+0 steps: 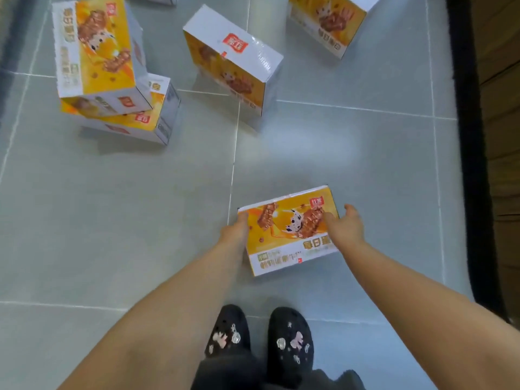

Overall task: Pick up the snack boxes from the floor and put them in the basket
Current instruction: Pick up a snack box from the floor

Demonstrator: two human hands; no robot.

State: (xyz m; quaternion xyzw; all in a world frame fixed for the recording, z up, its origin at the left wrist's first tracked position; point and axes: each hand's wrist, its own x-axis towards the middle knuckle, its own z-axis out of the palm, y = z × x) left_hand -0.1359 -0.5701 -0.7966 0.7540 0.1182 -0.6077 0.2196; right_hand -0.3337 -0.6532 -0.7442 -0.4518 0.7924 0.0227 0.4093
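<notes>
While your left hand (235, 229) grips the snack box (287, 240), your right hand (344, 225) clasps its opposite edge. Other boxes (233, 60) sit beyond.

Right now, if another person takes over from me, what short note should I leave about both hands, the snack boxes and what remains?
Left hand grips the left edge of the nearest orange-and-white cardboard snack box, which lies on the grey tiled floor.
Right hand holds its right edge.
Farther away: a tilted box resting on a flat box at the left, a standing box in the middle, a cut-off box at top right.
Done: no box seen stored; the basket is out of view.
Left: lift this box, carry it to the basket, then the others.
</notes>
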